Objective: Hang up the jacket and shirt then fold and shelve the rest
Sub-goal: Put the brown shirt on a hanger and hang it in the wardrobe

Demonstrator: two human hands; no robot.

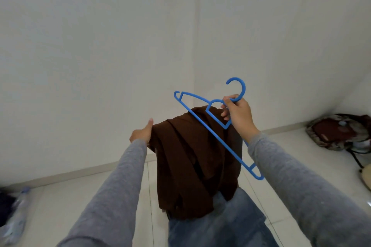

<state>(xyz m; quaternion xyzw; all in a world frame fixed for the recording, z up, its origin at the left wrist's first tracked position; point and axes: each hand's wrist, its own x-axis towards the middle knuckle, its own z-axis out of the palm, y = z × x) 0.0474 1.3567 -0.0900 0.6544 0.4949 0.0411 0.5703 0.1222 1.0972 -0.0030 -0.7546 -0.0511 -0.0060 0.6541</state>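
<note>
Hanging between my two hands, the brown garment (192,158) droops in loose folds, its top edge held up and its lower end reaching down over blue denim (220,226). My left hand (141,133) grips the garment's upper left corner: the thumb lies along the top and the cloth bunches against the palm, with the other fingers hidden behind it. Across the garment's upper right side lies the blue hanger (230,149), tilted, one end poking out above the garment's top and the other low to its right. My right hand (239,113) has its fingers curled round the hanger's neck, just under the hook. Both arms wear grey sleeves (112,196). Well to the garment's right a backpack (339,132) slumps against the wall; far to its left a plastic bottle (16,212) lies on the floor.
</note>
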